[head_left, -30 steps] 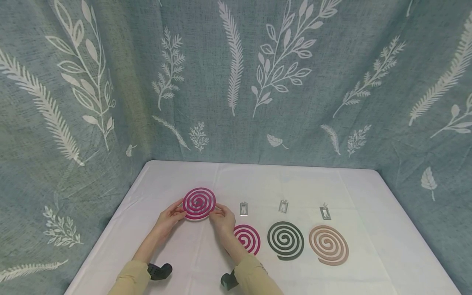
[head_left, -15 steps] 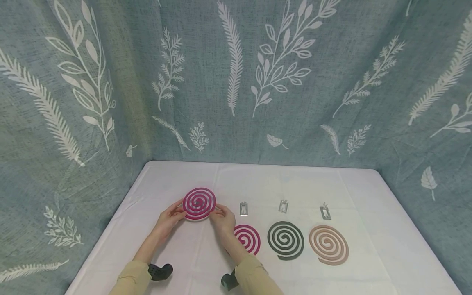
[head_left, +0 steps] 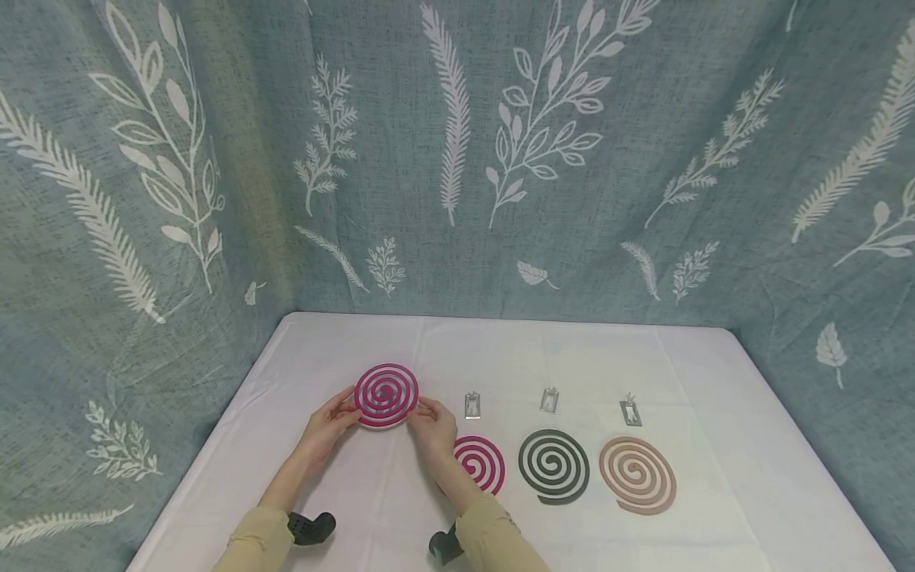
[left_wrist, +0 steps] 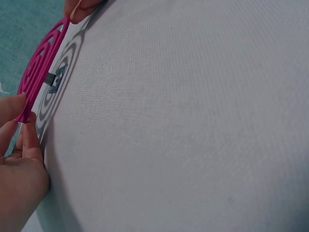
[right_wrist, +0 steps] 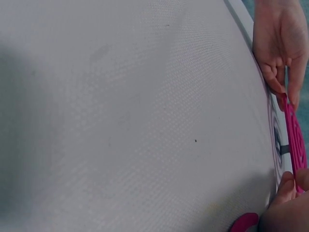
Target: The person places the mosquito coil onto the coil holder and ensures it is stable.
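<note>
My left hand (head_left: 326, 427) and right hand (head_left: 433, 433) pinch opposite edges of a magenta mosquito coil (head_left: 384, 392), thumbs on top and fingers below. Seen from the left wrist, the coil (left_wrist: 37, 84) lies flat above the white tablecloth, and its shadow falls beneath. Under its middle is a small metal coil stand (left_wrist: 58, 79), whose upright tab reaches up to the coil. The right wrist view shows the same tab (right_wrist: 285, 149) meeting the underside. A second magenta coil (head_left: 473, 466) lies on the table, partly hidden by my right forearm.
Right of my hands lie a dark green coil (head_left: 551, 461) and a brown coil (head_left: 635, 472). Behind the coils, metal stands sit in a row: one at left (head_left: 472, 395), one in the middle (head_left: 550, 391), one at right (head_left: 633, 423). A patterned curtain (head_left: 457, 270) borders the white table (head_left: 572, 349).
</note>
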`<move>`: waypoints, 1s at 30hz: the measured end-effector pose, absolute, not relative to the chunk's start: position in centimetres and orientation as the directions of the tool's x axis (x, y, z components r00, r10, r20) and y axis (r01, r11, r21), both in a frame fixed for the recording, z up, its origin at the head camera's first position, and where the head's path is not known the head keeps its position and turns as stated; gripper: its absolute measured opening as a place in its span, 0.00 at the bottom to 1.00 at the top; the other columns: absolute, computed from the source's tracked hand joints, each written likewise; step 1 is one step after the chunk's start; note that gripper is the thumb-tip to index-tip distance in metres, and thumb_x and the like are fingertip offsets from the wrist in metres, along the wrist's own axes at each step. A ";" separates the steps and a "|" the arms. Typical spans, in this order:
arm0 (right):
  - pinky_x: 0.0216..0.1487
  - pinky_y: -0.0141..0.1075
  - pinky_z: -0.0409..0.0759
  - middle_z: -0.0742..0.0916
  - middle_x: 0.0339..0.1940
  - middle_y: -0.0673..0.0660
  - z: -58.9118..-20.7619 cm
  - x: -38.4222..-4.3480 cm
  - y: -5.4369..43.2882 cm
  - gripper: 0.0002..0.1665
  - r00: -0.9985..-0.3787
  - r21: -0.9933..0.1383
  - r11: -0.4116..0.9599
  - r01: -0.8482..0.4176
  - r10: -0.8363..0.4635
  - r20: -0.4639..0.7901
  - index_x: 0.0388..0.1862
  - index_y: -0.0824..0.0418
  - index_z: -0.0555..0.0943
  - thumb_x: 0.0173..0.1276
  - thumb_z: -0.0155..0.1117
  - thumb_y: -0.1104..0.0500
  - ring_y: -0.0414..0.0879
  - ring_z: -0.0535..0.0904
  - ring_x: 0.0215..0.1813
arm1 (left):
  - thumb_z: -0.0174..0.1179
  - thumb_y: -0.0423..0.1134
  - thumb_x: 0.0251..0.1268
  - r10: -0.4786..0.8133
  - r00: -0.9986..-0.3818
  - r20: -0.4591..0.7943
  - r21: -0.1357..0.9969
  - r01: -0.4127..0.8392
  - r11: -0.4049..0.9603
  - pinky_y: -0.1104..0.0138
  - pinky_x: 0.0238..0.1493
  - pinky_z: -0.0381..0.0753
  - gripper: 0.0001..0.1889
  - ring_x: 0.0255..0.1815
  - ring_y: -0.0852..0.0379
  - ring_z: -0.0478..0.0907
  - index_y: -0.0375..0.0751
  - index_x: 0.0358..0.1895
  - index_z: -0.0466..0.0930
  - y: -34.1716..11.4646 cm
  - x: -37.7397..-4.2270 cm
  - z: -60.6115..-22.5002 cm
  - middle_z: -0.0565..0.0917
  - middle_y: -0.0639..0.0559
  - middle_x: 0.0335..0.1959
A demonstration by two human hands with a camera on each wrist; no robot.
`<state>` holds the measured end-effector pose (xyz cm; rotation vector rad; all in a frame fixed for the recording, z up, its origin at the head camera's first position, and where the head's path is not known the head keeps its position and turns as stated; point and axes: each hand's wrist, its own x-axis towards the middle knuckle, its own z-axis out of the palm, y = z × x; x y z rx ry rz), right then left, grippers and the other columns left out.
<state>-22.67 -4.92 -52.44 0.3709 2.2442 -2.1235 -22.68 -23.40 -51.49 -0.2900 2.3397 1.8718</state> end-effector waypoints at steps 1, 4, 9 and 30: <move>0.41 0.32 0.82 0.86 0.33 0.54 -52.5 -22.7 -4.9 0.18 -0.971 -0.980 0.041 0.195 0.152 -0.187 0.51 0.64 0.81 0.60 0.64 0.66 0.37 0.79 0.34 | 0.54 0.34 0.68 -0.068 -0.973 -0.220 0.950 -0.229 0.210 0.84 0.42 0.73 0.31 0.37 0.74 0.69 0.36 0.72 0.56 -23.4 -22.7 -51.5 0.72 0.61 0.40; 0.42 0.33 0.82 0.86 0.34 0.55 -52.5 -22.7 -4.9 0.18 -0.970 -0.979 0.037 0.198 0.152 -0.191 0.51 0.64 0.81 0.60 0.64 0.66 0.38 0.80 0.34 | 0.54 0.34 0.68 -0.067 -0.973 -0.220 0.951 -0.229 0.206 0.84 0.42 0.72 0.31 0.36 0.74 0.69 0.35 0.72 0.56 -23.4 -22.7 -51.4 0.72 0.61 0.40; 0.42 0.32 0.83 0.86 0.35 0.56 -52.3 -22.7 -4.9 0.18 -0.970 -0.980 0.033 0.198 0.152 -0.191 0.51 0.65 0.80 0.60 0.64 0.66 0.38 0.81 0.35 | 0.54 0.33 0.68 -0.061 -0.975 -0.214 0.955 -0.221 0.197 0.84 0.41 0.72 0.31 0.36 0.74 0.69 0.34 0.72 0.56 -23.3 -22.6 -51.3 0.73 0.61 0.40; 0.42 0.32 0.82 0.86 0.34 0.56 -52.6 -22.6 -4.7 0.18 -0.971 -0.982 0.018 0.188 0.154 -0.183 0.50 0.66 0.81 0.59 0.64 0.66 0.38 0.80 0.34 | 0.53 0.34 0.69 -0.044 -0.975 -0.218 0.959 -0.222 0.174 0.85 0.44 0.71 0.31 0.39 0.77 0.69 0.33 0.72 0.54 -23.3 -22.4 -51.4 0.72 0.56 0.46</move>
